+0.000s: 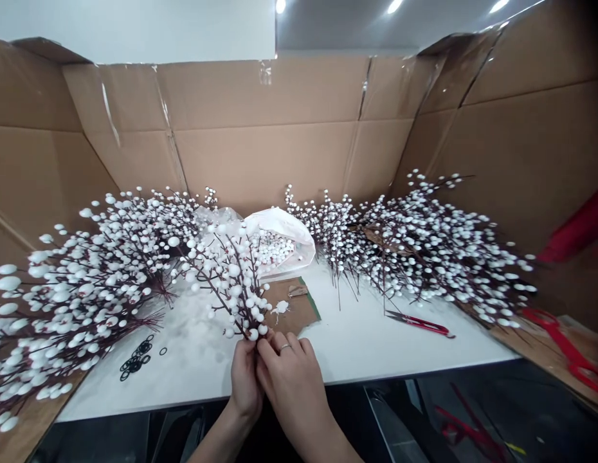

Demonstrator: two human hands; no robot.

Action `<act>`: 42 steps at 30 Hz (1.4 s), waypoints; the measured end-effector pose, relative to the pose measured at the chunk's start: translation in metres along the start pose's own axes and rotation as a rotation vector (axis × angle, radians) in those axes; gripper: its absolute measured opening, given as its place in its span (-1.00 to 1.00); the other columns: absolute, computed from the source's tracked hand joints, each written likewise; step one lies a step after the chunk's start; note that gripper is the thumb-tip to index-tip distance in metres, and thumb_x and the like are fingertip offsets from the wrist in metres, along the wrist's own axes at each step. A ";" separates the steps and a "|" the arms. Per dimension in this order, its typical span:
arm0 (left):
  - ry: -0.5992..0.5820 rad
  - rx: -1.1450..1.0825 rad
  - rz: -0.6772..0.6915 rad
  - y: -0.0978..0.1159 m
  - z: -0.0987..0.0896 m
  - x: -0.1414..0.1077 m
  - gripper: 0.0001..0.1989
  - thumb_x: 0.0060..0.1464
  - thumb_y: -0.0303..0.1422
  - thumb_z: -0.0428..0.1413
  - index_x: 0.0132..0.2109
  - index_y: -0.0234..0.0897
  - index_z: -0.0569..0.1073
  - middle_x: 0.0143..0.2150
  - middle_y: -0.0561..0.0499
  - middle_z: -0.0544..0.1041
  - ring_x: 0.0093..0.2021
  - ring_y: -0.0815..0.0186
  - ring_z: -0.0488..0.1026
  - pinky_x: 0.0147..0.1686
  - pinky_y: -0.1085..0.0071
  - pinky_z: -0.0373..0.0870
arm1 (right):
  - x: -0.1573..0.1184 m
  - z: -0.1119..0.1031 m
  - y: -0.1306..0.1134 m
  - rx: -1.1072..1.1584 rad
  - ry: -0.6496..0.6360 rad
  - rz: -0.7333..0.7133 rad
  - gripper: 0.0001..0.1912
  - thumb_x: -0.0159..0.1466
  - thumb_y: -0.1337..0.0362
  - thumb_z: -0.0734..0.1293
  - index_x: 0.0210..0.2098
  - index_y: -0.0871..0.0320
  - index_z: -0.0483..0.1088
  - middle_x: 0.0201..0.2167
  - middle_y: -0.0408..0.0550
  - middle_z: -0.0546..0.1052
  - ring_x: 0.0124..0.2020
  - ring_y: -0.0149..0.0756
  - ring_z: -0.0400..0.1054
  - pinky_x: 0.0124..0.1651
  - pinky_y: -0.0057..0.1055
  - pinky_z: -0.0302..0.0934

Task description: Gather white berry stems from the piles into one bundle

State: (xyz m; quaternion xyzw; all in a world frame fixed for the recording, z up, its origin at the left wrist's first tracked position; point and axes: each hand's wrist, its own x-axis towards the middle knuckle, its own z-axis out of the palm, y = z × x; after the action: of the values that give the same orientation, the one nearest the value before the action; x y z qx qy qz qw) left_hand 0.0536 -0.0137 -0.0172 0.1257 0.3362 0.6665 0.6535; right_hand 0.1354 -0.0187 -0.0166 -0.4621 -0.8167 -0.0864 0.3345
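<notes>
A bunch of artificial berry stems with white berries on dark branches stands upright above the front edge of the table. My left hand is closed around its lower stems. Pressed against it, my right hand has its fingers closed at the same spot, with a ring on one finger. The stem ends are hidden between my hands. Just behind them lies a piece of cardboard with a white smear on it. Small black rubber rings lie in a pile to the left.
Piles of white berry stems fill the left side and the right side. A white bag of loose berries stands at the back. Red snips and red-handled scissors lie at the right. Cardboard walls enclose the table.
</notes>
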 end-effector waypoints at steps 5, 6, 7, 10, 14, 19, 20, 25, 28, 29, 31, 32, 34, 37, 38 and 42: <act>-0.009 0.040 0.023 0.008 -0.005 -0.001 -0.86 -0.27 -0.45 0.23 -0.42 -0.22 0.50 -0.50 0.02 0.47 -0.51 0.28 0.38 -0.52 0.38 0.32 | 0.019 -0.019 0.023 0.277 -0.188 -0.060 -0.90 0.20 0.41 0.30 -0.34 0.09 0.30 -0.39 -0.15 0.50 -0.37 -0.28 0.34 -0.35 -0.37 0.08; -0.035 0.045 0.017 0.010 -0.004 -0.001 -0.85 -0.27 -0.47 0.23 -0.41 -0.22 0.50 -0.55 0.06 0.40 -0.62 0.38 0.26 -0.63 0.43 0.20 | 0.024 -0.024 0.033 0.365 -0.199 -0.027 -0.91 0.20 0.38 0.30 -0.37 0.10 0.28 -0.43 -0.18 0.47 -0.39 -0.31 0.33 -0.35 -0.41 0.08; -0.065 0.049 0.014 0.012 -0.003 -0.001 -0.86 -0.26 -0.47 0.24 -0.43 -0.23 0.47 -0.59 0.11 0.32 -0.69 0.47 0.11 -0.69 0.48 0.05 | 0.028 -0.027 0.045 0.435 -0.184 0.030 -0.91 0.22 0.35 0.29 -0.39 0.10 0.26 -0.47 -0.20 0.44 -0.42 -0.34 0.31 -0.37 -0.43 0.08; -0.117 0.100 0.016 0.018 0.003 -0.001 -0.74 -0.17 -0.42 0.28 -0.56 -0.27 0.31 -0.63 0.20 0.07 -0.70 0.59 -0.18 -0.72 0.53 -0.23 | 0.038 -0.034 0.080 0.492 -0.030 0.271 -0.83 0.29 0.22 0.23 -0.42 0.12 0.25 -0.55 -0.22 0.35 -0.49 -0.38 0.24 -0.40 -0.46 0.07; -0.065 0.218 0.034 0.018 0.007 0.000 -0.55 -0.11 -0.28 0.31 -0.62 -0.25 0.15 -0.63 0.23 -0.08 -0.67 0.59 -0.24 -0.70 0.51 -0.31 | 0.040 -0.033 0.101 0.540 0.094 0.401 -0.71 0.30 0.11 0.23 -0.48 0.12 0.24 -0.57 -0.23 0.30 -0.51 -0.41 0.18 -0.40 -0.47 0.06; -0.079 0.215 0.004 0.015 0.003 -0.002 -0.55 -0.09 -0.27 0.30 -0.61 -0.23 0.16 -0.65 0.25 -0.11 -0.68 0.57 -0.26 -0.68 0.51 -0.31 | 0.028 -0.027 0.101 0.522 0.152 0.436 -0.63 0.29 0.04 0.22 -0.54 0.12 0.23 -0.60 -0.22 0.27 -0.53 -0.41 0.14 -0.43 -0.47 0.06; -0.085 0.202 -0.007 0.015 0.002 -0.002 -0.58 -0.10 -0.29 0.31 -0.60 -0.23 0.18 -0.66 0.25 -0.11 -0.68 0.57 -0.26 -0.68 0.51 -0.32 | 0.026 -0.027 0.103 0.495 0.174 0.456 -0.63 0.28 0.03 0.22 -0.55 0.12 0.24 -0.60 -0.22 0.28 -0.54 -0.41 0.14 -0.44 -0.47 0.06; -0.117 0.186 -0.040 0.014 -0.003 0.001 -0.56 -0.10 -0.33 0.30 -0.60 -0.22 0.14 -0.66 0.27 -0.14 -0.66 0.57 -0.30 -0.66 0.52 -0.34 | 0.033 -0.035 0.128 0.314 0.192 0.457 -0.62 0.29 0.01 0.20 -0.52 0.13 0.30 -0.62 -0.20 0.33 -0.56 -0.41 0.19 -0.43 -0.48 0.07; -0.116 0.206 -0.013 0.015 -0.004 0.001 -0.55 -0.09 -0.32 0.30 -0.60 -0.22 0.13 -0.66 0.27 -0.15 -0.66 0.57 -0.30 -0.65 0.51 -0.34 | 0.059 -0.042 0.156 0.048 0.140 0.424 -0.62 0.33 0.05 0.13 -0.44 0.14 0.36 -0.56 -0.15 0.42 -0.52 -0.38 0.28 -0.39 -0.47 0.08; -0.110 0.213 0.002 0.015 -0.004 0.001 -0.54 -0.09 -0.32 0.30 -0.60 -0.22 0.12 -0.65 0.27 -0.15 -0.66 0.57 -0.30 -0.65 0.51 -0.34 | 0.071 -0.043 0.168 -0.009 0.127 0.428 -0.64 0.33 0.07 0.13 -0.41 0.15 0.39 -0.52 -0.11 0.46 -0.49 -0.36 0.31 -0.37 -0.46 0.08; -0.106 0.222 0.031 0.016 -0.003 0.001 -0.53 -0.08 -0.29 0.30 -0.61 -0.22 0.12 -0.66 0.27 -0.15 -0.66 0.57 -0.29 -0.64 0.50 -0.34 | 0.098 -0.043 0.194 -0.074 0.098 0.445 -0.69 0.33 0.14 0.13 -0.33 0.17 0.41 -0.40 -0.03 0.51 -0.36 -0.29 0.37 -0.30 -0.43 0.10; -0.107 0.221 0.041 0.017 -0.003 0.001 -0.53 -0.08 -0.28 0.30 -0.61 -0.22 0.13 -0.66 0.27 -0.14 -0.66 0.56 -0.29 -0.64 0.49 -0.34 | 0.111 -0.042 0.207 -0.105 0.067 0.447 -0.72 0.33 0.18 0.15 -0.30 0.18 0.42 -0.32 0.01 0.52 -0.27 -0.25 0.39 -0.26 -0.42 0.12; -0.116 0.205 0.051 0.018 -0.003 0.001 -0.54 -0.08 -0.28 0.31 -0.62 -0.23 0.15 -0.65 0.26 -0.14 -0.65 0.55 -0.29 -0.64 0.48 -0.34 | 0.134 -0.037 0.231 -0.156 -0.028 0.452 -0.77 0.32 0.24 0.19 -0.28 0.19 0.44 -0.22 0.05 0.52 -0.17 -0.22 0.39 -0.19 -0.39 0.16; -0.132 0.175 0.052 0.019 -0.004 0.002 -0.53 -0.06 -0.28 0.29 -0.65 -0.24 0.15 -0.65 0.25 -0.16 -0.63 0.54 -0.32 -0.64 0.46 -0.32 | 0.155 -0.025 0.259 -0.215 -0.209 0.481 -0.80 0.31 0.21 0.26 -0.22 0.22 0.43 -0.15 0.03 0.49 -0.15 -0.24 0.39 -0.10 -0.28 0.26; -0.139 0.169 0.052 0.020 -0.004 0.003 -0.52 -0.04 -0.28 0.28 -0.66 -0.24 0.15 -0.65 0.25 -0.16 -0.63 0.53 -0.32 -0.64 0.45 -0.31 | 0.158 -0.021 0.266 -0.229 -0.265 0.495 -0.77 0.31 0.19 0.27 -0.17 0.22 0.42 -0.13 0.02 0.48 -0.14 -0.25 0.39 -0.08 -0.23 0.29; -0.145 0.165 0.085 0.024 -0.005 0.003 -0.50 0.00 -0.27 0.25 -0.69 -0.23 0.13 -0.66 0.23 -0.17 -0.63 0.51 -0.32 -0.64 0.43 -0.28 | 0.162 -0.006 0.284 -0.248 -0.414 0.541 -0.68 0.32 0.16 0.28 -0.01 0.21 0.35 -0.04 0.02 0.44 -0.09 -0.24 0.39 -0.05 -0.16 0.33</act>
State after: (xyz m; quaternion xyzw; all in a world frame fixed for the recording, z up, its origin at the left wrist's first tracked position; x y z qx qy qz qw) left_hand 0.0314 -0.0101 -0.0069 0.2411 0.3360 0.6527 0.6348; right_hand 0.3124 0.2494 0.0417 -0.7064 -0.6985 0.0022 0.1143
